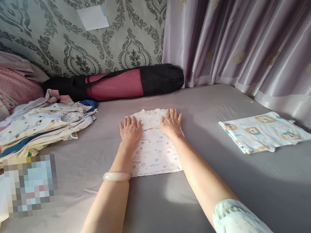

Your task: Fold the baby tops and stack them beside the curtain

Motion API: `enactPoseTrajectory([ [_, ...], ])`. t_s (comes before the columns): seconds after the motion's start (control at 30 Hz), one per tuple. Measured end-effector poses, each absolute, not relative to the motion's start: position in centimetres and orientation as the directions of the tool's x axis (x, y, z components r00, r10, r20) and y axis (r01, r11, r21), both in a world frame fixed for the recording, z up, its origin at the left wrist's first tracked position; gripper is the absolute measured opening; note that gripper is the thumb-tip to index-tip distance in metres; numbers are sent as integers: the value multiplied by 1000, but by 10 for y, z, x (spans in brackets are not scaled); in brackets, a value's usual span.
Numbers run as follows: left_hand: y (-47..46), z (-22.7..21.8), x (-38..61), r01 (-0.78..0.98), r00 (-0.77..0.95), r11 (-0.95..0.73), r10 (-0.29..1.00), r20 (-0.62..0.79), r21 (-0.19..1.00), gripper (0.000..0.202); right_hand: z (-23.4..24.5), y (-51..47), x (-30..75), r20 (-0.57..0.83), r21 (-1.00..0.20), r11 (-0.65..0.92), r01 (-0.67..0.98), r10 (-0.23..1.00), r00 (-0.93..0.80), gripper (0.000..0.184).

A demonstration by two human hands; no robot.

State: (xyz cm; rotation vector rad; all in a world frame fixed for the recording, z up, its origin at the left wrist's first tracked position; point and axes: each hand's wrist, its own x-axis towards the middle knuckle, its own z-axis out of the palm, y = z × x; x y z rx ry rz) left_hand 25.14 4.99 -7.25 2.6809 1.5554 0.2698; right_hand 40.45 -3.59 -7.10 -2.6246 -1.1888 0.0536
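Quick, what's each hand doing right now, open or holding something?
Left hand: open, palm down at the white printed cloth's left edge, holding nothing.
Right hand: open, palm down at its right edge, holding nothing.

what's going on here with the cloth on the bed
A person has both hands, left and right, laid palm down on the far part of a pale printed cloth, which lies flat and looks folded over at its far end. A folded white cloth lies apart to the right, and a loose pile of clothes sits to the left.
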Motion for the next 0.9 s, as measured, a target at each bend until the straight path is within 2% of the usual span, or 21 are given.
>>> enactPoseTrajectory([
  [0.17, 53, -75, 248, 857, 497, -500, 866, 58, 122, 67, -78, -37, 411, 27, -238, -670, 703, 719, 694, 64],
  [0.37, 49, -71, 251, 849, 502, -516, 855, 128, 114, 66, -69, -39, 407, 55, -258, -656, 709, 723, 689, 62],
  [0.43, 46, -70, 255, 809, 560, -582, 805, 195, 78, 64, -63, -39, 401, 104, -256, -579, 774, 780, 618, 58],
  [0.5, 42, -71, 259, 748, 638, -662, 738, 221, 51, 60, -60, -39, 394, 134, -247, -433, 867, 871, 473, 55],
  [0.6, 40, -77, 264, 703, 693, -706, 707, 141, 86, 57, -61, -36, 385, 85, -243, -281, 929, 947, 308, 54],
  [0.7, 41, -83, 263, 700, 697, -700, 713, 79, 138, 57, -67, -34, 382, 34, -239, -289, 927, 952, 305, 54],
  [0.9, 43, -83, 261, 697, 696, -702, 711, 96, 145, 57, -75, -33, 383, 61, -225, -294, 929, 947, 315, 55],
])
